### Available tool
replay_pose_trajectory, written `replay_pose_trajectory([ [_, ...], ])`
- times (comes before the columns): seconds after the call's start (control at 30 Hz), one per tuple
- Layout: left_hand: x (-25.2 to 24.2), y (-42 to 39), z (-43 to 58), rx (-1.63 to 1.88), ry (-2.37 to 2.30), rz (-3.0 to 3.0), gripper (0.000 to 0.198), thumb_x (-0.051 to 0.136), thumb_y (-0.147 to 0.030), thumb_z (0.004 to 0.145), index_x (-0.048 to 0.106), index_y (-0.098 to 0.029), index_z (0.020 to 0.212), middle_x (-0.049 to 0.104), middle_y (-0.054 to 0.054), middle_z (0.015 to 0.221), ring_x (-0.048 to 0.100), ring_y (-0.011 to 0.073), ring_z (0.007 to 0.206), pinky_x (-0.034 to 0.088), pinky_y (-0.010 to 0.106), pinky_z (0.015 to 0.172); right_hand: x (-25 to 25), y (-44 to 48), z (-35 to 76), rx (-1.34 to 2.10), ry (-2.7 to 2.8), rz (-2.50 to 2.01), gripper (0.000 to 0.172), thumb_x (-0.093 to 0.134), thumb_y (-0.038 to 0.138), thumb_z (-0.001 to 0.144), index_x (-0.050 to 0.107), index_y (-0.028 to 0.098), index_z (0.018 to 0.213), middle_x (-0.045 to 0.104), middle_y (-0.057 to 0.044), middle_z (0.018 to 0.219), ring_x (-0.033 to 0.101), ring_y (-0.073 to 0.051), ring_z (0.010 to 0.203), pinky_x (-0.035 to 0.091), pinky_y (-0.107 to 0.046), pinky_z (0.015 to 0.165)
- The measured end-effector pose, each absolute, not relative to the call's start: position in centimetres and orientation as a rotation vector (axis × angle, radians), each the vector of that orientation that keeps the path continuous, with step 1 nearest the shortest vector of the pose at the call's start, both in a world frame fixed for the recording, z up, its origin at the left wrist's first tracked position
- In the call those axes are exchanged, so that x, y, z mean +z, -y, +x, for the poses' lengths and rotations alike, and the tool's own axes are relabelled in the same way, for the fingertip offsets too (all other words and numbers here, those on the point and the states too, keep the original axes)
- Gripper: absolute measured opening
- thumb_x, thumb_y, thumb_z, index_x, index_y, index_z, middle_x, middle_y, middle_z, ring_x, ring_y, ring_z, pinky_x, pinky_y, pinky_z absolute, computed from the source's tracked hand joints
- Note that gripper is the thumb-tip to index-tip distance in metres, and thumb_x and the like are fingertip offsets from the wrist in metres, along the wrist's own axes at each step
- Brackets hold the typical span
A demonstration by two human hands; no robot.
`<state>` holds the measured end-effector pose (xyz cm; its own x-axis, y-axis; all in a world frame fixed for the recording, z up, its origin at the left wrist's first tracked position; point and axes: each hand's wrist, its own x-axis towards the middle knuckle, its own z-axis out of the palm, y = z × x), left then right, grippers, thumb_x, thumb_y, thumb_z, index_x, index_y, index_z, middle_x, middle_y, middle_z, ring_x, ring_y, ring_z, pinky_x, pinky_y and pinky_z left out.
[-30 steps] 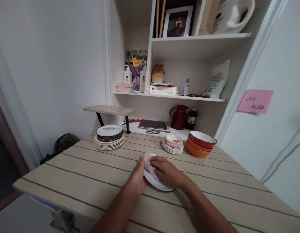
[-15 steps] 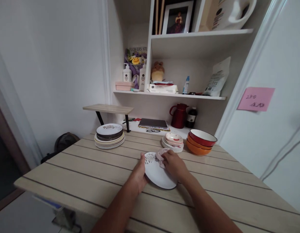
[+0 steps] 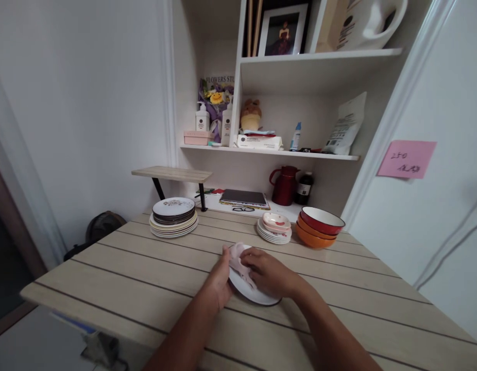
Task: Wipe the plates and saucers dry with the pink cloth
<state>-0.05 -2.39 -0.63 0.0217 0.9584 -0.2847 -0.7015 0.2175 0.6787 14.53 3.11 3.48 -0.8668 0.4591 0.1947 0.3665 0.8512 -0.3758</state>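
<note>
A white plate [image 3: 257, 296] with a dark rim is tilted above the table in front of me. My left hand [image 3: 222, 278] grips its left edge, the thumb up along the rim and the other fingers hidden behind it. Bunched in the fingers of my right hand [image 3: 267, 270] is a pale pink cloth [image 3: 240, 263], pressed on the plate's upper left face. The cloth covers the plate's printed pattern.
On the slatted table [image 3: 146, 288], stacked plates [image 3: 174, 219] stand at the left. Small dishes [image 3: 275, 226] and nested red and orange bowls [image 3: 319, 226] stand at the right. Behind are a small raised shelf [image 3: 172, 174], a laptop-like dark slab [image 3: 243, 196], glasses [image 3: 243, 208] and a red jug [image 3: 285, 185].
My right hand has moved left and slightly down across the plate with the cloth, which now spreads over the pattern. My left hand keeps its hold on the edge.
</note>
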Motion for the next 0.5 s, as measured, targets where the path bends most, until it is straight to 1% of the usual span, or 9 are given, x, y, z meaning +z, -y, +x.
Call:
replay_pose_trajectory([
  [0.07, -0.6, 2.3, -0.1, 1.319, -0.796, 0.398, 0.066, 0.036, -0.061, 0.089, 0.055, -0.01, 0.127, 0.071, 0.015, 0.112, 0.067, 0.0259, 0.1, 0.051, 0.037, 0.088, 3.9, -3.4, 15.7, 0.587, 2.788, -0.644, 0.039, 0.055, 0.01, 0.071, 0.065, 0.02, 0.106, 0.061, -0.007, 0.117, 0.054, -0.021, 0.108, 0.042, -0.031, 0.093],
  [0.13, -0.5, 2.3, -0.1, 1.312, -0.818, 0.4, 0.067, 0.036, -0.062, 0.089, 0.055, -0.01, 0.127, 0.071, 0.015, 0.112, 0.067, 0.0257, 0.102, 0.05, 0.036, 0.089, 3.9, -4.0, 16.8, 0.641, 2.806, -0.731, 0.038, 0.058, 0.011, 0.068, 0.064, 0.02, 0.105, 0.061, -0.007, 0.113, 0.056, -0.02, 0.101, 0.044, -0.03, 0.086],
  [0.23, -0.3, 2.4, 0.0, 1.327, -0.887, 0.406, 0.066, 0.037, -0.062, 0.089, 0.057, -0.011, 0.126, 0.071, 0.015, 0.112, 0.067, 0.0249, 0.102, 0.05, 0.035, 0.09, 3.0, -5.5, 18.1, 0.589, 2.779, -0.956, 0.034, 0.059, 0.014, 0.069, 0.065, 0.02, 0.103, 0.06, -0.007, 0.109, 0.058, -0.02, 0.093, 0.043, -0.029, 0.08],
  [0.37, -0.3, 2.5, 0.1, 1.339, -0.925, 0.405, 0.066, 0.038, -0.063, 0.088, 0.058, -0.012, 0.124, 0.071, 0.015, 0.11, 0.068, 0.0252, 0.099, 0.051, 0.035, 0.088, 1.2, -7.1, 17.4, 0.394, 2.577, -1.273, 0.037, 0.056, 0.016, 0.078, 0.063, 0.022, 0.114, 0.058, -0.009, 0.117, 0.057, -0.022, 0.101, 0.041, -0.03, 0.084],
  [0.5, -0.4, 2.4, 0.1, 1.36, -0.905, 0.399, 0.063, 0.041, -0.062, 0.088, 0.059, -0.012, 0.122, 0.072, 0.014, 0.109, 0.068, 0.025, 0.098, 0.051, 0.035, 0.085, 0.1, -7.0, 14.2, 0.168, 2.43, -1.414, 0.034, 0.049, 0.018, 0.087, 0.062, 0.021, 0.118, 0.057, -0.013, 0.12, 0.054, -0.025, 0.108, 0.039, -0.031, 0.086],
])
